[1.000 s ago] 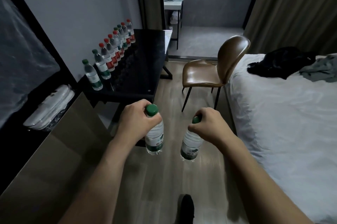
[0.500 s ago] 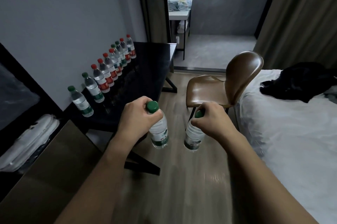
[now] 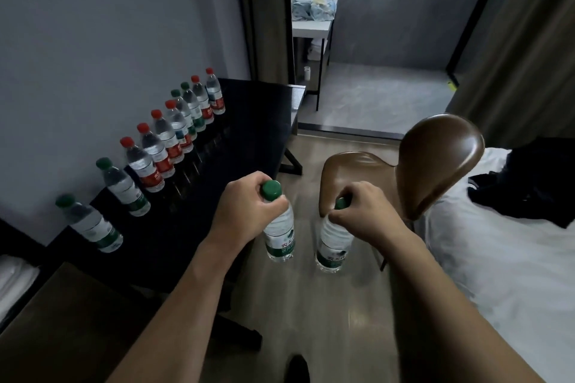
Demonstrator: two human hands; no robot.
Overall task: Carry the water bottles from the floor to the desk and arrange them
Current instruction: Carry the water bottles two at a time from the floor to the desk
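Note:
My left hand (image 3: 245, 211) grips a green-capped water bottle (image 3: 278, 239) by its neck, hanging over the desk's front edge. My right hand (image 3: 364, 214) holds a second green-capped bottle (image 3: 333, 248) the same way, above the wooden floor beside the chair. The black desk (image 3: 249, 133) stands to the left against the wall. A row of several bottles (image 3: 161, 146) with red and green caps lines its wall side, with a green-capped one (image 3: 93, 227) at the near end.
A brown chair (image 3: 435, 161) stands right of the desk, close to my right hand. A bed with white sheets (image 3: 497, 258) and dark clothes fills the right. A brown cabinet top (image 3: 56, 320) lies at lower left. My foot (image 3: 297, 368) shows at the bottom.
I have walked closer to the desk with both bottles held; the desk, the bottle row and the chair now appear nearer and lower in view.

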